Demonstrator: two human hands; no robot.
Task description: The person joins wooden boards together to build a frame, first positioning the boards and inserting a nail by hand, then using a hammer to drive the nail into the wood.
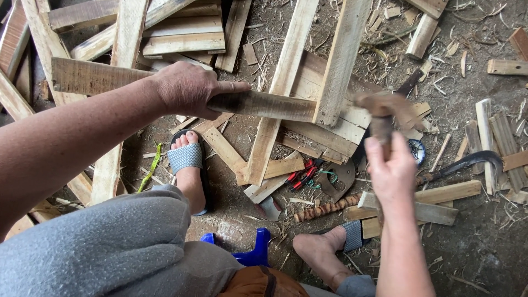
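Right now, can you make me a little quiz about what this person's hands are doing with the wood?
1. True or false: the left hand grips a wooden slat.
2. What does the right hand hold? A) hammer B) cup C) broom
3. What curved tool lies on the ground at right?

Key:
1. True.
2. A, a blurred hammer.
3. A sickle.

Wooden slat (258, 104): weathered, grey-brown, held roughly level above the ground, its far end against a pale plank. Hammer (382, 110): wooden-handled, raised upright (head blurred), just beyond the slat's end.
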